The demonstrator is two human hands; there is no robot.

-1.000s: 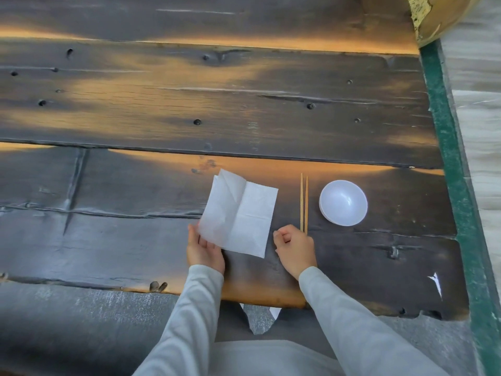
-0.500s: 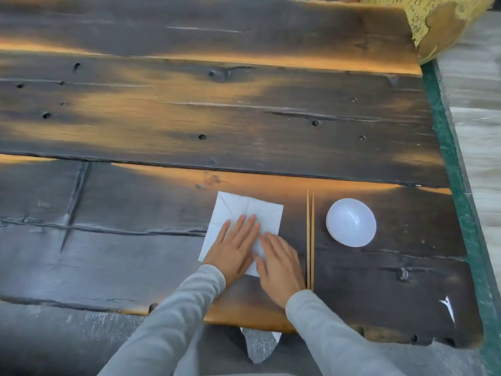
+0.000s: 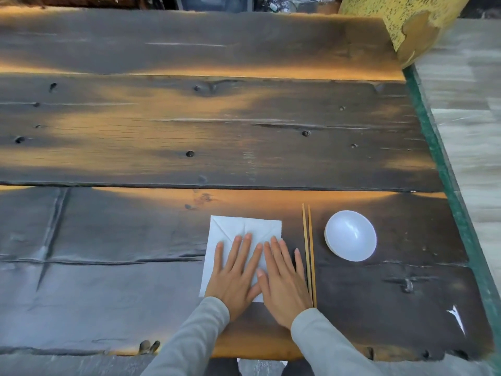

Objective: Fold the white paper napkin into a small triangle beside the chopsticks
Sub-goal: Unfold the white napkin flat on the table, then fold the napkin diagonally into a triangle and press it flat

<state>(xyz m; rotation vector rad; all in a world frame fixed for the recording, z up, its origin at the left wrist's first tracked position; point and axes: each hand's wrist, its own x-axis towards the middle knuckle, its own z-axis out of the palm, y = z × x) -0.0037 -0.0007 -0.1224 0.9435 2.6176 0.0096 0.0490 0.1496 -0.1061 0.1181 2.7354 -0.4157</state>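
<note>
The white paper napkin (image 3: 238, 227) lies flat and unfolded on the dark wooden table, with crease lines showing near its far edge. My left hand (image 3: 235, 272) rests palm down on its left half, fingers spread. My right hand (image 3: 284, 280) presses flat on its right half, fingers apart, its little finger close to the chopsticks. The two wooden chopsticks (image 3: 309, 245) lie side by side just right of the napkin, pointing away from me. Both hands hide the napkin's near part.
A white bowl (image 3: 350, 236) sits right of the chopsticks. The plank table (image 3: 189, 131) stretches far and left. A green edge (image 3: 444, 169) bounds its right side, and a yellow flaking post (image 3: 401, 20) stands at the far right corner.
The napkin, held up by its near edge a second ago, now lies flat. Both hands have moved onto it and spread out, pressing it down.
</note>
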